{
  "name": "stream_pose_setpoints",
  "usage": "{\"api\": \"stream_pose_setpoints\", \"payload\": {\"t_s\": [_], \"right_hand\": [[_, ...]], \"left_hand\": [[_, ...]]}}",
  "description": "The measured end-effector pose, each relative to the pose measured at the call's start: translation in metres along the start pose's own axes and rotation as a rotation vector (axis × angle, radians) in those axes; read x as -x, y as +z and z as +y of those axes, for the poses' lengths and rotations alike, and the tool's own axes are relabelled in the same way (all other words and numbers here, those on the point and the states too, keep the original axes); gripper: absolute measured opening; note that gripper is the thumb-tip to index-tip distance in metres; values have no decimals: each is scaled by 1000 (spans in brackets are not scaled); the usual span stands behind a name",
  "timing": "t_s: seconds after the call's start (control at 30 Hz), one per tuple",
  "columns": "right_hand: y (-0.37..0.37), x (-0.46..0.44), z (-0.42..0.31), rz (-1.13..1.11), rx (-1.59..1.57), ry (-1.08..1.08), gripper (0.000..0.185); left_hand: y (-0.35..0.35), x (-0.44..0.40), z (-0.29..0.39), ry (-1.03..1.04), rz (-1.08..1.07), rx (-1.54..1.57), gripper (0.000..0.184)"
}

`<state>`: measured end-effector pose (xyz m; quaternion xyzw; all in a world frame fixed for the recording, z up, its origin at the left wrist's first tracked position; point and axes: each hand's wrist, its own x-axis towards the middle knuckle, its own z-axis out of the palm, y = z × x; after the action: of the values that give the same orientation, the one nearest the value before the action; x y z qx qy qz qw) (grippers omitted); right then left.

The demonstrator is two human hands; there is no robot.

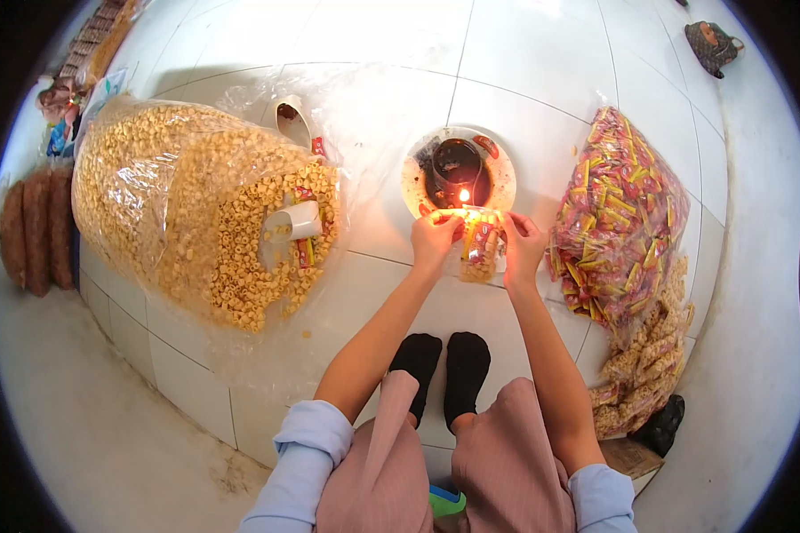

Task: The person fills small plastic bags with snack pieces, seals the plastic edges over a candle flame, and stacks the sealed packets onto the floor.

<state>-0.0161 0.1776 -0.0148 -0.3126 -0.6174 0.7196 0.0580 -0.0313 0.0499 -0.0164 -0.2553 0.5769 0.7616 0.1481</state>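
Observation:
Between my two hands hangs a small clear plastic bag (477,253) of yellow ring snacks, with a red sachet showing inside. My left hand (436,238) pinches its top edge at the left corner, and my right hand (524,242) pinches the right corner. Just beyond the bag's top edge burns a small flame (464,194). It rises at the near side of a dark, sooty round container (458,163), which stands on a stained white plate (410,182).
At left lies a big open clear sack of ring snacks (142,169) with a white scoop (300,219) in it. A white cup (291,117) lies behind. On the right are a bag of red-yellow sachets (618,204) and several filled snack packs (636,382). My black-socked feet (465,369) are below.

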Motion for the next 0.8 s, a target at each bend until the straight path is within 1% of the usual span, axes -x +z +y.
{"api": "stream_pose_setpoints", "payload": {"t_s": [0.03,0.27,0.33,0.43,0.57,0.63,0.8], "right_hand": [[0,0,0,3,2,1,15],[0,0,0,-4,-30,2,15],[1,1,-2,10,-12,10,15],[2,0,-1,11,3,23,16],[4,-4,2,20,-1,8,16],[6,-4,1,22,-9,1,16],[13,-3,-2,22,1,22,17]], "left_hand": [[0,-1,-1,7,24,2,10],[-1,-3,-2,-65,17,74,10],[-2,-6,-2,-71,-13,96,10],[-2,-6,-2,-91,12,122,10],[-4,-10,-1,-136,-23,85,14],[-2,-9,2,-131,28,144,11],[-6,-10,5,-148,26,194,12]]}}
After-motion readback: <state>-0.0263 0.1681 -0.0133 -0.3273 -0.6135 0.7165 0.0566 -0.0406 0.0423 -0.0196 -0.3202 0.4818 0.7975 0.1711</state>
